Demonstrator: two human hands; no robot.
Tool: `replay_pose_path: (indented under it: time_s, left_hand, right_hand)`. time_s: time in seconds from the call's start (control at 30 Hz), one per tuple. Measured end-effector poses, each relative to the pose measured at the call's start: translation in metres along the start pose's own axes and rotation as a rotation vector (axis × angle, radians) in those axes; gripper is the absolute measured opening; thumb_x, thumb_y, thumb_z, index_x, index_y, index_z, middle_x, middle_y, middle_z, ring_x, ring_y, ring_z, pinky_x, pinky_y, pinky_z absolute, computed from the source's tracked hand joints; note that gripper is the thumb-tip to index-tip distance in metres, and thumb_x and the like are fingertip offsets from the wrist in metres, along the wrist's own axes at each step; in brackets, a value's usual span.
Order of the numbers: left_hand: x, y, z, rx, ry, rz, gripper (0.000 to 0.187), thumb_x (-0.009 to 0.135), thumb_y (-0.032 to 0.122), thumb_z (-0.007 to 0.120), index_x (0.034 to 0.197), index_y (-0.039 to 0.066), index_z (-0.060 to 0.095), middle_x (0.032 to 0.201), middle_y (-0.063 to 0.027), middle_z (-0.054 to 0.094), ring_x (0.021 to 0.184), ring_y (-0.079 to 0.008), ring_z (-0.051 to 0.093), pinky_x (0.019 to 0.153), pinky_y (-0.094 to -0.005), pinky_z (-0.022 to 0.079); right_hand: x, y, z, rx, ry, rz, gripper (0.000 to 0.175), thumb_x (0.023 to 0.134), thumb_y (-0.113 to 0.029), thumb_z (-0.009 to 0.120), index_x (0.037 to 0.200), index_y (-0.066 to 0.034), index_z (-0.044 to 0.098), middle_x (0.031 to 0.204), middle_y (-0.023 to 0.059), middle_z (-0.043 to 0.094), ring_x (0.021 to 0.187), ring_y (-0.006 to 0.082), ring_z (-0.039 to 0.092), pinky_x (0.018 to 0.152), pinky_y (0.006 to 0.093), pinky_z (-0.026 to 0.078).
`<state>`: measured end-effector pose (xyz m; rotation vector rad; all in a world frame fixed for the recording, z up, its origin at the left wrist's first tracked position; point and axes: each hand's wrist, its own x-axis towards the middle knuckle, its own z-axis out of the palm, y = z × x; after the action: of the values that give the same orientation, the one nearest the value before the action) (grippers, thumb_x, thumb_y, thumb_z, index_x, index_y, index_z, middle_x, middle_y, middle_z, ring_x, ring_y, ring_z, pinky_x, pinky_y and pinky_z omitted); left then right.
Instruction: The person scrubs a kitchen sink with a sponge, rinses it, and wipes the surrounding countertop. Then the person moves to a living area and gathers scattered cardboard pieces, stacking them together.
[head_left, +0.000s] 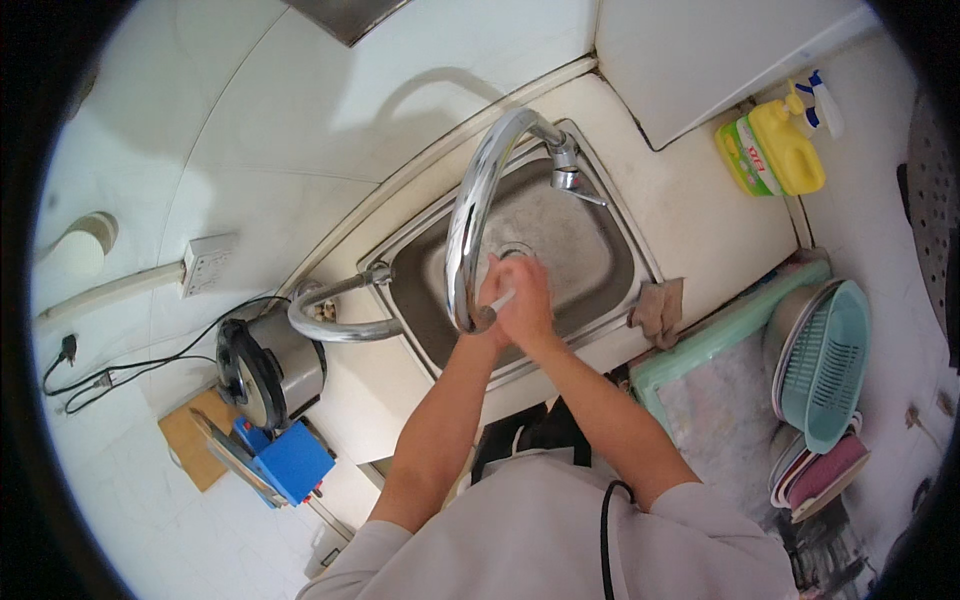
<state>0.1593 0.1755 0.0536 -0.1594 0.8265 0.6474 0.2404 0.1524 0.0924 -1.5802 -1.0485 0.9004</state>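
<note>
My right hand and my left hand are pressed together over a stainless steel sink. A stream of water falls onto them from the spout of a chrome gooseneck faucet. The right hand covers much of the left, and the fingers are blurred, so whether anything lies between the palms is hidden. Behind them, part of the drain shows. The faucet's lever handle sits at the sink's back right corner.
A brown cloth hangs over the counter edge. To the right are a yellow detergent jug, a spray bottle and a teal plastic basket. An electric cooker, a blue box and a curved metal pipe stand left.
</note>
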Motion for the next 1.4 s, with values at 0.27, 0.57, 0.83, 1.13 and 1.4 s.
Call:
replay_pose_path:
  time_s: [0.27, 0.57, 0.83, 1.13, 1.4]
  left_hand:
    - [0.011, 0.008, -0.022, 0.22, 0.089, 0.023, 0.056, 0.099, 0.064, 0.041, 0.091, 0.01, 0.056, 0.083, -0.0056, 0.058, 0.08, -0.0259, 0.058, 0.07, -0.0415, 0.048]
    - [0.013, -0.009, 0.024, 0.368, 0.323, 0.318, 0.043, 0.099, 0.058, 0.047, 0.088, 0.017, 0.056, 0.082, -0.0017, 0.06, 0.083, -0.0221, 0.059, 0.071, -0.0372, 0.051]
    - [-0.036, 0.015, -0.054, -0.239, -0.468, 0.002, 0.033, 0.097, 0.051, 0.052, 0.087, 0.02, 0.061, 0.076, 0.0043, 0.062, 0.073, -0.0145, 0.061, 0.076, -0.0322, 0.054]
    - [-0.069, 0.007, 0.013, -0.322, 0.225, 0.128, 0.025, 0.099, 0.028, 0.051, 0.085, 0.011, 0.062, 0.061, 0.0013, 0.049, 0.049, -0.0139, 0.038, 0.049, -0.0275, 0.034]
    - [-0.023, -0.013, 0.06, -0.268, -0.012, 0.057, 0.018, 0.098, 0.021, 0.053, 0.085, 0.009, 0.058, 0.078, -0.0037, 0.062, 0.067, -0.0155, 0.058, 0.069, -0.0338, 0.056]
  right_hand:
    - [-0.017, -0.009, -0.009, -0.044, -0.137, -0.303, 0.035, 0.073, -0.011, 0.069, 0.105, -0.0022, 0.059, 0.11, 0.0314, 0.058, 0.112, 0.0477, 0.053, 0.096, 0.0539, 0.039]
    - [0.035, -0.024, -0.01, -0.255, -0.284, 0.419, 0.031, 0.094, -0.028, 0.053, 0.121, -0.0136, 0.059, 0.099, 0.0183, 0.068, 0.098, 0.0363, 0.065, 0.083, 0.0426, 0.051]
    - [0.021, -0.011, -0.017, 0.757, -0.08, 0.812, 0.042, 0.103, -0.035, 0.042, 0.106, -0.0006, 0.065, 0.102, 0.0092, 0.068, 0.096, 0.023, 0.062, 0.086, 0.0374, 0.047]
    - [-0.001, 0.017, -0.042, 0.574, -0.136, 0.48, 0.032, 0.102, -0.027, 0.044, 0.104, 0.0011, 0.06, 0.099, 0.0141, 0.063, 0.097, 0.028, 0.061, 0.087, 0.0409, 0.05]
    - [0.009, -0.228, -0.098, 0.639, -0.113, 0.533, 0.048, 0.106, -0.032, 0.04, 0.124, 0.0096, 0.055, 0.124, 0.0174, 0.062, 0.119, 0.0278, 0.059, 0.102, 0.0373, 0.048]
